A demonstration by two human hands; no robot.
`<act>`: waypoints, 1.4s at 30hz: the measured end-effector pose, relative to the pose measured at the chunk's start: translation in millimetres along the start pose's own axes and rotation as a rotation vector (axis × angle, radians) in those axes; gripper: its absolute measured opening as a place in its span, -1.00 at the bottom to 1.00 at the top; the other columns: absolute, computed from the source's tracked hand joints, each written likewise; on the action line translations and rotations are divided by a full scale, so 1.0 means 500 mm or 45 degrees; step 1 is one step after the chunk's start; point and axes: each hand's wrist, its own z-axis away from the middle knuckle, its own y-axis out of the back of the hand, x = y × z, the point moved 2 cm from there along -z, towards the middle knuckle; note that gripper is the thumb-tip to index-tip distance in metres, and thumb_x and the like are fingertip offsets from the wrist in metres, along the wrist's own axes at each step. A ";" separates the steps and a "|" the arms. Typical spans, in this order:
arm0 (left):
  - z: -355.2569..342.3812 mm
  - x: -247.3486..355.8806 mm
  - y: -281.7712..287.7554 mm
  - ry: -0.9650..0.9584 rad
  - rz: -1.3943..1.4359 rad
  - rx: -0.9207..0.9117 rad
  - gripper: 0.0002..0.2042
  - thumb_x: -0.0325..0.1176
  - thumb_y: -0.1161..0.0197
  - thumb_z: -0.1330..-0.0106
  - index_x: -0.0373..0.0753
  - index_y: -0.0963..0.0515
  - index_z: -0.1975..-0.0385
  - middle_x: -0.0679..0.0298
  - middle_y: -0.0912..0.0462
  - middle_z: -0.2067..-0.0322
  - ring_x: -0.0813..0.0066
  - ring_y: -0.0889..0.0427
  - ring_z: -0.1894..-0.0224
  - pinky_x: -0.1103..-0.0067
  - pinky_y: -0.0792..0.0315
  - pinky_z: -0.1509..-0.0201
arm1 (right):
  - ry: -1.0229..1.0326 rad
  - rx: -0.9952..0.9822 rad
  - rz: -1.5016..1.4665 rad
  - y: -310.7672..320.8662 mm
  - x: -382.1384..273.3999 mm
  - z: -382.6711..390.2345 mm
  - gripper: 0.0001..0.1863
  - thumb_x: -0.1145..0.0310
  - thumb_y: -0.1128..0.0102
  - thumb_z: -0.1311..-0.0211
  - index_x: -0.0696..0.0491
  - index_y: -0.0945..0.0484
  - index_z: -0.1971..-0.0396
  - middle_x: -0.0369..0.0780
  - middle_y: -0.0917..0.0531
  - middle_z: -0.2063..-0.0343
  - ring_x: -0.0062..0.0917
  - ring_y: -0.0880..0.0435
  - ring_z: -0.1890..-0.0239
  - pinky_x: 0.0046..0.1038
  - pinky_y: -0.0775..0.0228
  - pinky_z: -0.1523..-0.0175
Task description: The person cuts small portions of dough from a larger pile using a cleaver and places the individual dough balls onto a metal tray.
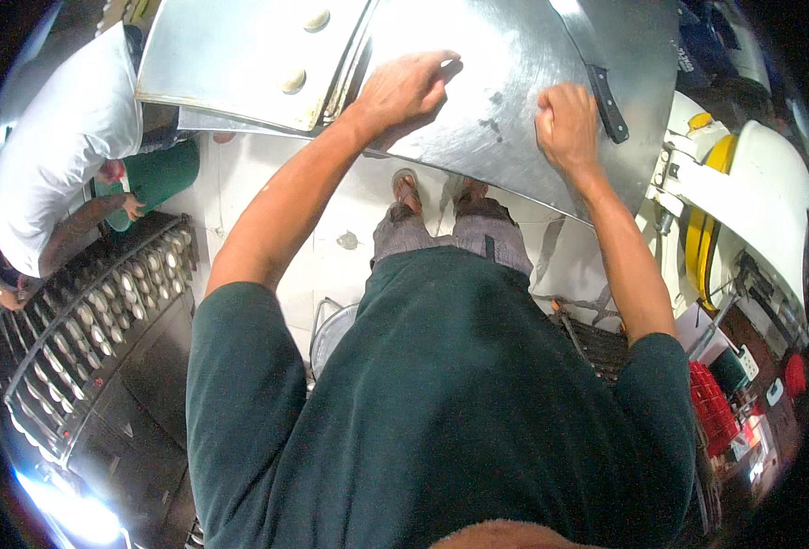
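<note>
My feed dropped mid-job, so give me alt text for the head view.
Seen from above, a person in a dark green shirt presses the left hand flat and the right hand fisted on a shiny steel worktable, beside a black-handled scraper. At left, another person in white bends near racks of small pale dough rounds.

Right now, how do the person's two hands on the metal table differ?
The left hand lies open, palm down and fingers spread flat on the steel table; the right hand is curled into a fist. The right sits beside a black-handled tool; the left rests nearer the tray edge. Both are bare and touch the steel table.
</note>
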 end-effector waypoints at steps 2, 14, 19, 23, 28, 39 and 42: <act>-0.025 0.010 -0.022 0.035 0.004 0.087 -0.64 -0.31 -0.17 -0.32 -0.14 -0.53 -0.11 0.08 -0.71 0.24 0.05 -0.70 0.16 0.20 -0.57 0.06 | -0.013 0.039 0.013 -0.035 0.000 -0.052 -0.88 0.42 -0.13 -0.03 0.02 -0.49 0.38 -0.17 -0.55 0.36 -0.21 -0.50 0.23 -0.16 -0.28 0.08; 0.061 0.024 -0.030 0.075 0.240 0.181 -0.68 -0.31 -0.23 -0.33 -0.24 -0.60 -0.04 0.01 -0.66 0.20 0.00 -0.60 0.11 0.17 -0.43 -0.05 | 0.180 -0.188 -0.211 0.023 0.029 0.048 -0.91 0.42 -0.15 -0.05 0.05 -0.51 0.41 -0.17 -0.56 0.35 -0.16 -0.51 0.20 -0.14 -0.31 0.04; -0.043 0.031 -0.033 0.240 -0.020 0.051 -0.69 -0.29 -0.16 -0.35 -0.06 -0.55 -0.08 0.06 -0.72 0.20 0.05 -0.73 0.17 0.23 -0.59 0.08 | 0.125 -0.075 -0.075 -0.027 0.032 -0.068 -0.85 0.41 -0.15 -0.03 0.04 -0.53 0.34 -0.18 -0.56 0.34 -0.18 -0.52 0.19 -0.15 -0.32 0.04; -0.079 0.059 -0.078 0.139 0.035 0.436 -0.70 -0.30 -0.26 -0.27 -0.13 -0.61 0.00 0.11 -0.65 0.54 0.01 -0.69 0.38 0.16 -0.52 0.25 | 0.119 0.003 -0.066 -0.060 0.000 -0.125 -0.85 0.39 -0.12 -0.08 0.04 -0.54 0.32 -0.15 -0.59 0.32 -0.19 -0.53 0.19 -0.15 -0.33 0.02; -0.014 0.104 -0.084 0.065 0.103 0.578 -0.77 -0.39 -0.23 -0.32 -0.34 -0.51 0.10 -0.07 -0.59 0.38 -0.12 -0.60 0.27 0.16 -0.47 0.14 | 0.115 -0.031 -0.228 -0.048 -0.018 -0.067 -0.89 0.38 -0.13 -0.18 0.09 -0.54 0.37 -0.08 -0.59 0.32 -0.12 -0.51 0.19 -0.13 -0.29 0.01; -0.066 0.099 -0.053 0.120 0.178 0.421 -0.69 -0.42 -0.24 -0.21 -0.25 -0.57 0.02 0.01 -0.67 0.17 -0.03 -0.67 0.13 0.23 -0.55 0.00 | -0.023 0.117 -0.122 -0.055 -0.027 -0.107 -0.90 0.49 -0.15 -0.06 0.07 -0.50 0.38 -0.10 -0.56 0.33 -0.13 -0.49 0.17 -0.11 -0.31 0.03; -0.023 0.109 -0.081 0.057 0.298 0.599 -0.74 -0.49 -0.20 -0.20 -0.24 -0.61 0.09 0.05 -0.65 0.29 0.00 -0.59 0.14 0.23 -0.49 -0.07 | 0.053 0.031 -0.298 -0.051 -0.056 -0.056 -0.88 0.48 -0.15 -0.06 0.07 -0.52 0.35 -0.09 -0.56 0.35 -0.13 -0.50 0.19 -0.09 -0.31 0.04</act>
